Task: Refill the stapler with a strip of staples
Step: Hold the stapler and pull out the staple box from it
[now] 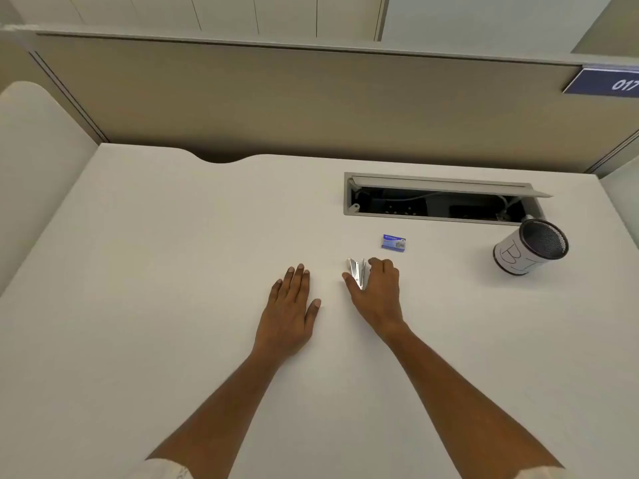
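A small silver metal stapler (356, 272) lies on the white desk (173, 271), its arms splayed apart in a V. My right hand (378, 293) is cupped around it, thumb on its left side and fingers curled over its right side. A little beyond, a small blue box of staples (394, 242) rests on the desk, closed as far as I can tell. My left hand (290, 311) lies flat on the desk to the left of the stapler, palm down, fingers together, holding nothing.
A black mesh pen cup (530, 247) wrapped in white paper lies tipped at the right. Behind the staple box an open cable hatch (439, 198) is sunk into the desk. A beige partition (311, 98) closes the far edge.
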Tool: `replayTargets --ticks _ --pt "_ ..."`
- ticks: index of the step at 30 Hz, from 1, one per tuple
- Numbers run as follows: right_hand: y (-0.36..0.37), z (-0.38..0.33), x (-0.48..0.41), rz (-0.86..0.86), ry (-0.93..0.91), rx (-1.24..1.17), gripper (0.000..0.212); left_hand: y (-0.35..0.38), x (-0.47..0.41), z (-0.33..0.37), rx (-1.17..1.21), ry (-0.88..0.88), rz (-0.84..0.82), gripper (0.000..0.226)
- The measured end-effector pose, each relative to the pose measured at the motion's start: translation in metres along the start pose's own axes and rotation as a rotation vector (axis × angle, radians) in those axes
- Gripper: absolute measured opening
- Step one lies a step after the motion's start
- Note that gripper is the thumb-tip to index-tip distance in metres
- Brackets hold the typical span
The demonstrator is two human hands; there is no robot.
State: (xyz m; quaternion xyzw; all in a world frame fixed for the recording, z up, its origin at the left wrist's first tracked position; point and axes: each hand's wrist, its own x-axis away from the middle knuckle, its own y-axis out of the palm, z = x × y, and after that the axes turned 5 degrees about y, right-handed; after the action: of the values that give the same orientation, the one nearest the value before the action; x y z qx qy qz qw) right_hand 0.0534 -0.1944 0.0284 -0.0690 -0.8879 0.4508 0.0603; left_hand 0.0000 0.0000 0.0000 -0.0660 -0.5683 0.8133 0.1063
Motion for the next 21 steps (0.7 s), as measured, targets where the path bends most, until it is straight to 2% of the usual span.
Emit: replayTargets --ticks 6,21 --pt "0.006 -0.013 -0.010 -0.003 0.120 -0.005 0.051 0.006 -0.001 0.001 -0.066 -0.023 -0.008 0.068" --pt "0.009 -0.016 0.000 -0.017 0.121 -0.016 0.028 0.008 -0.001 -0.002 -0.052 -0.031 -0.009 0.069"
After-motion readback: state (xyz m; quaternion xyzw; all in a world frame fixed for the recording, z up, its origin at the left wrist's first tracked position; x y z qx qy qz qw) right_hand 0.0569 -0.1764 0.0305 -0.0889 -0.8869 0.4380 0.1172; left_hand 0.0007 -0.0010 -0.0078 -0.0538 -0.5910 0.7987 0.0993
